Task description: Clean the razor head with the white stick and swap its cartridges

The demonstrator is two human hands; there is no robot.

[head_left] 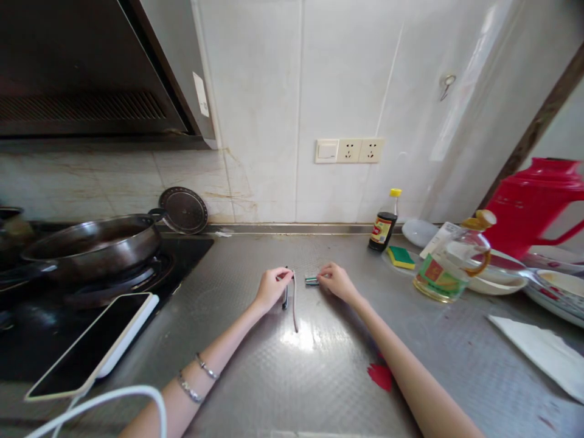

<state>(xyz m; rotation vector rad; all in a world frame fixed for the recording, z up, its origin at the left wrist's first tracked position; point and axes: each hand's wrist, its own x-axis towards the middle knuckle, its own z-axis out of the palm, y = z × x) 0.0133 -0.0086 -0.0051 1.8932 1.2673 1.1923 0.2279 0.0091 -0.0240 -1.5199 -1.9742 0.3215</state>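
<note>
My left hand (pixel 275 286) is closed in a pinch near the middle of the metal counter (pixel 255 377). From its fingertips a thin brownish cord (pixel 295 310) trails toward me, and a small dark item (pixel 285 298) lies just left of the cord. To the right, my right hand (pixel 335 281) has its fingers pressed together at the end of a small green and silver item (pixel 311 281), which points left toward the cord. The two hands are apart. How the dark item meets the left fingers is too small to tell.
At left are a stove with a pan (pixel 95 243) and a phone (pixel 91 347) with a white cable. A sauce bottle (pixel 383 225), sponge (pixel 401 257), oil jug (pixel 449 267), dishes and red thermos (pixel 533 201) stand right. Nearer lie white paper (pixel 542 353) and a red piece (pixel 379 376).
</note>
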